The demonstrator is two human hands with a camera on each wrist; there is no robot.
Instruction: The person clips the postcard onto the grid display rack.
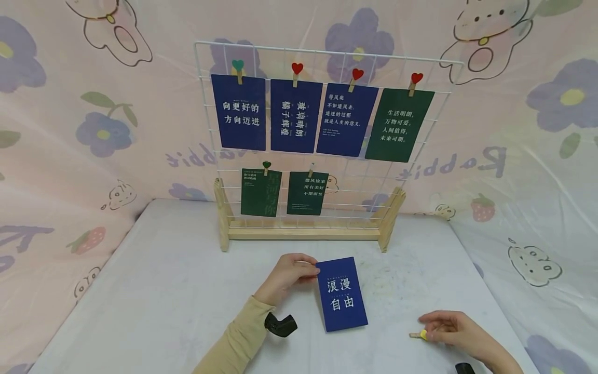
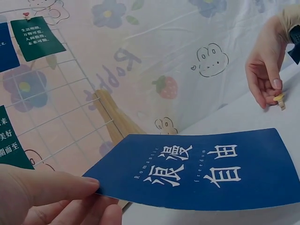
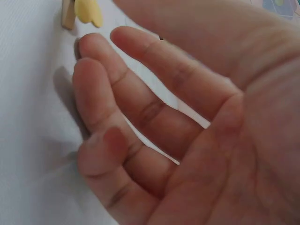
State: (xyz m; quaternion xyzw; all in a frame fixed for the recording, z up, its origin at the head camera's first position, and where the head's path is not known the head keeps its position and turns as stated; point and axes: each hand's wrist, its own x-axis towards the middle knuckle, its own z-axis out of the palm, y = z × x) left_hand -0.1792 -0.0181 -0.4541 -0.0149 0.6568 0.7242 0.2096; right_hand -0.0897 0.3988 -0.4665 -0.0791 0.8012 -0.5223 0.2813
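Note:
My left hand (image 1: 289,275) pinches the left edge of a blue postcard (image 1: 342,298) with white Chinese lettering, thumb on top and fingers beneath. In the left wrist view the postcard (image 2: 201,173) is tilted over the white table. My right hand (image 1: 455,332) is low at the right, its fingers loosely bent. At its thumb is a small wooden clothespin (image 1: 416,335) with a yellow heart. In the right wrist view the clothespin (image 3: 69,14) shows just beyond the fingertips, and the thumb's end is out of frame.
Behind the hands stands a white wire grid (image 1: 345,179) on a wooden base (image 1: 303,235). Blue and green cards hang on it in two rows, clipped with heart clothespins, such as a green card (image 1: 399,124) at the upper right. Patterned cloth (image 1: 537,156) surrounds the table (image 1: 154,291).

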